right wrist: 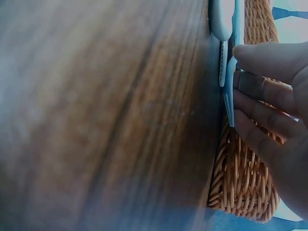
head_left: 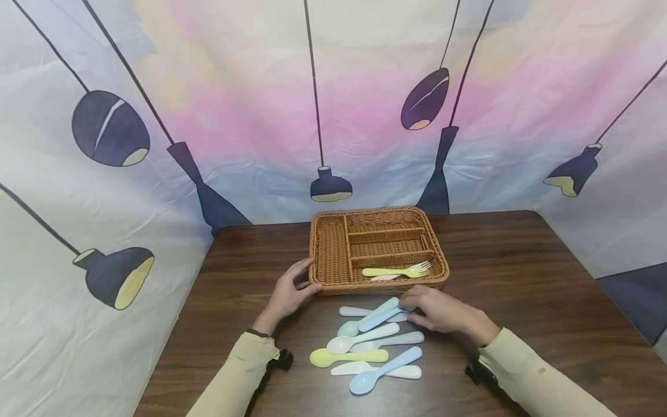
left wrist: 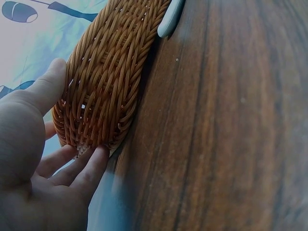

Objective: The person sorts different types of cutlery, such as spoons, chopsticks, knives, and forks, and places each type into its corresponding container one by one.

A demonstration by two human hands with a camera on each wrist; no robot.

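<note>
A wicker basket point(head_left: 332, 252) with compartments stands at the back of the table; my left hand point(head_left: 286, 296) holds its front left corner. In the left wrist view, the thumb and fingertips of my left hand point(left wrist: 45, 159) lie against the basket's woven wall point(left wrist: 103, 72). Just in front of the basket, my right hand point(head_left: 443, 311) pinches a light blue fork point(head_left: 379, 319) over the utensil pile. The right wrist view shows my right hand point(right wrist: 279, 106) with thumb and fingers on the fork point(right wrist: 230, 79), tines pointing down in that picture. A yellow fork point(head_left: 388, 271) lies in the front right compartment.
Before the basket lie a yellow spoon point(head_left: 346, 357), a blue spoon point(head_left: 365, 382), a white knife point(head_left: 406, 372), a cream spoon point(head_left: 341, 345), a green spoon point(head_left: 348, 329) and a grey utensil point(head_left: 406, 339). A patterned cloth point(head_left: 260, 116) hangs behind the table point(head_left: 510, 278).
</note>
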